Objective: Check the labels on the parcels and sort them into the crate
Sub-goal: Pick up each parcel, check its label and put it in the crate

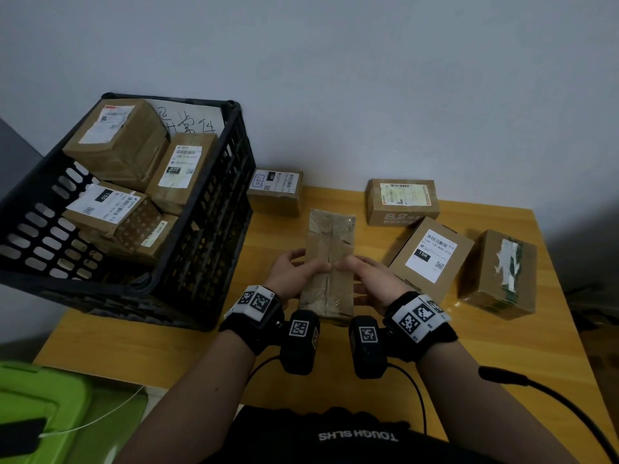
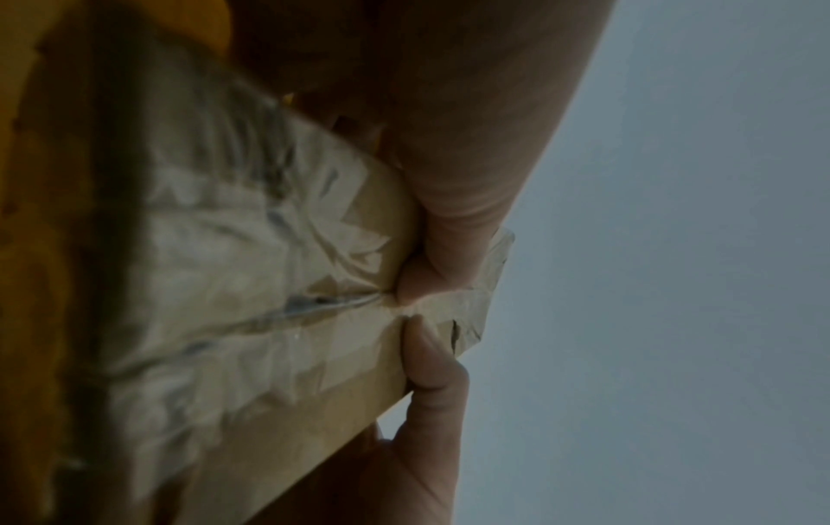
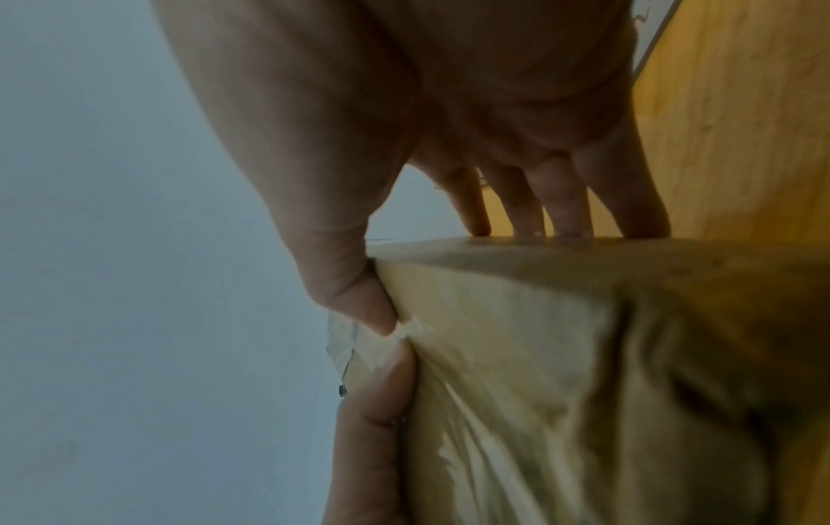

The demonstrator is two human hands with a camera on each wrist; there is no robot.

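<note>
A long brown cardboard parcel wrapped in clear tape is held over the table in both hands. No label shows on its upper face. My left hand grips its left side, thumb on top at the taped seam. My right hand grips its right side, thumb meeting the left one. In the left wrist view the parcel fills the frame with both thumbs on it. In the right wrist view my fingers wrap behind the parcel. A black plastic crate at the left holds several labelled parcels.
Loose parcels lie on the yellow wooden table: a labelled box beside the crate, one at the back, one with a white label close to my right hand, and one at the far right. A green bin sits lower left.
</note>
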